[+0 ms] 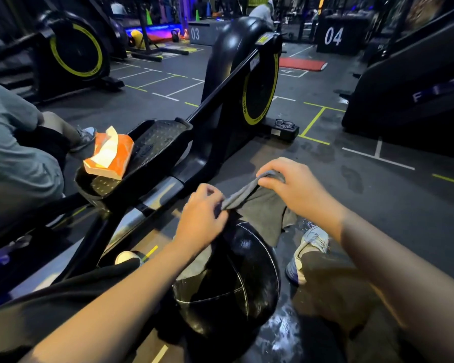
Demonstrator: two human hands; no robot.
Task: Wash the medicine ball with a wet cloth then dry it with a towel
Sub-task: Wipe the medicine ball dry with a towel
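Cloth (257, 203) is what we hold stretched between both hands, and the coming wipe turns on how it lies over the ball (236, 279). Our left hand (202, 218) pinches one end, fingers curled round the rolled edge just above the ball's top; our right hand (296, 184) grips the other end, farther out and higher, fingers clamped on the fabric. So the taut edge runs on a slant from near-left up to far-right, and the rest of the grey sheet hangs from it, draping down the far side of the ball toward the floor (378, 184). The ball sits between our legs, below and nearer to us than the fingers, its seamed black face turned up and mostly uncovered. Our left hand is the closer of the two, almost touching the ball; whether it does, we cannot tell. We judge the next move needs the cloth drawn down and toward us. Puddles glisten on the floor just right of the ball, so the ball may slide when pressed.
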